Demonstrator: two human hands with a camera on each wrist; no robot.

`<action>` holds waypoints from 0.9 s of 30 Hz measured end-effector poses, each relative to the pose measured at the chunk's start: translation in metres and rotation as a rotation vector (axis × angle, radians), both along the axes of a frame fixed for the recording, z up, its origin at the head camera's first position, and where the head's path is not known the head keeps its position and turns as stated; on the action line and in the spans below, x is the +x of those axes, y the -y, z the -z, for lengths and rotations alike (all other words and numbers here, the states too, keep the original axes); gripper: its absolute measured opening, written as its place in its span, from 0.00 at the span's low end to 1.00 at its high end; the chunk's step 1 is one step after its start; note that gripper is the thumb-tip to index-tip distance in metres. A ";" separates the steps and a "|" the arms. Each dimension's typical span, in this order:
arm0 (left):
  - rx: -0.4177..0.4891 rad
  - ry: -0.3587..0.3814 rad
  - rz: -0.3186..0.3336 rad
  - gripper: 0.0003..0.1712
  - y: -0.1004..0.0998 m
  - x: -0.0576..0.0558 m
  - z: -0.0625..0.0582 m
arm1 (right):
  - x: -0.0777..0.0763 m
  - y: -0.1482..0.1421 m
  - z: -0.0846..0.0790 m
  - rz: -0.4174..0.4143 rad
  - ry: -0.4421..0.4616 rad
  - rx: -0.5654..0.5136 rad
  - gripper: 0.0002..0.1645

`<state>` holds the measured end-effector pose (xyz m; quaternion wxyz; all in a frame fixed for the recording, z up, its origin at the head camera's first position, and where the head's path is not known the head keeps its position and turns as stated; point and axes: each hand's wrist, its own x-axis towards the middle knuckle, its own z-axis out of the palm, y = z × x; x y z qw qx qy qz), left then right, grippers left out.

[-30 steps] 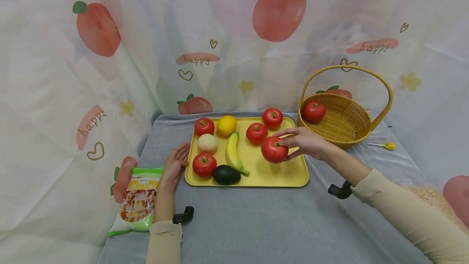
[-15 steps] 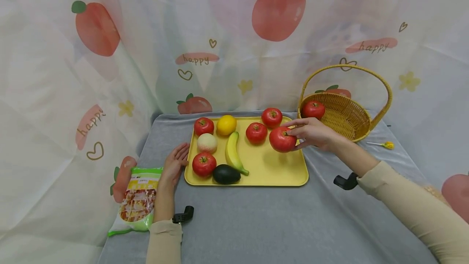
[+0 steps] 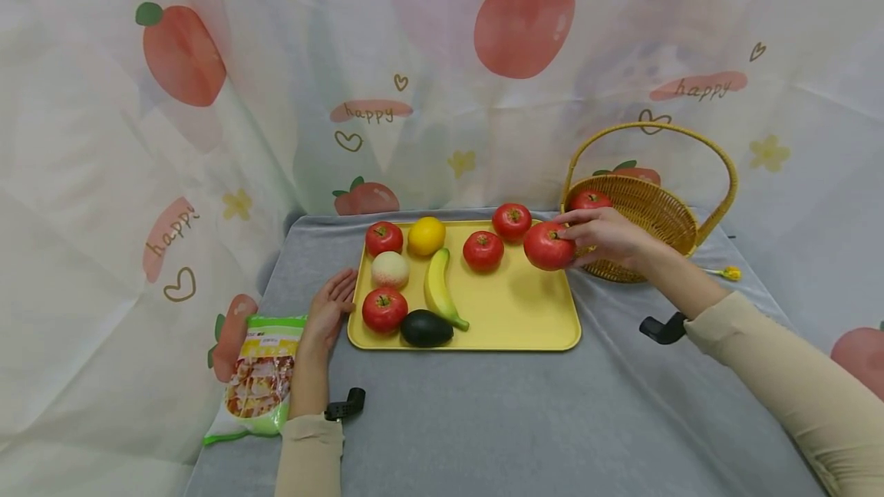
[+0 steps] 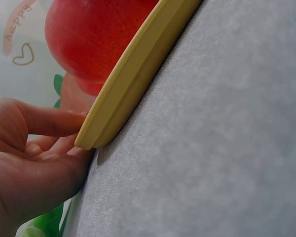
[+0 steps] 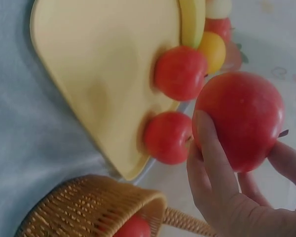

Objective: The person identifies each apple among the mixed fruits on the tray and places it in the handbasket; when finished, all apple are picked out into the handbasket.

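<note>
Gripping a red apple [image 3: 549,246] aloft in the right hand [image 3: 611,238], near the wicker basket [image 3: 652,209] and yellow tray [image 3: 518,328]; well apart, touching that tray's left rim with the left hand [image 3: 331,307], straight-fingered!

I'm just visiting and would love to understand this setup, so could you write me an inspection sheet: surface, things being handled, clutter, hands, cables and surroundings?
Surface: grey cloth, with some creases.
Things handled: held apple, red, lifted off the yellow tray; on the tray, four red apples, a banana, a yellow fruit, a pale fruit and a dark fruit; in the wicker basket, another apple.
Clutter: green-and-white bag on the left; small yellow item on a stick, near the basket.
Hands: right hand grips the held apple; left hand touches the tray's left edge.
Cables: nothing seen.
Surroundings: pale backdrop printed with fruit, hearts and "happy".
</note>
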<state>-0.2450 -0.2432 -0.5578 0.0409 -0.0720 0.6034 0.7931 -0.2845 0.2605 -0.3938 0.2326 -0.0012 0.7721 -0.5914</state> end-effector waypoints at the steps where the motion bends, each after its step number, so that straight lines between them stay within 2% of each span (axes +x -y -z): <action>1: -0.001 -0.004 0.002 0.50 0.000 0.000 0.000 | -0.001 -0.001 -0.001 0.006 0.004 -0.003 0.33; 11: 0.023 -0.005 0.003 0.50 -0.001 -0.001 0.001 | -0.008 -0.017 -0.005 0.039 0.037 -0.031 0.35; 27: 0.003 0.007 -0.004 0.50 0.001 -0.001 0.000 | -0.029 -0.046 0.000 0.102 0.079 -0.067 0.40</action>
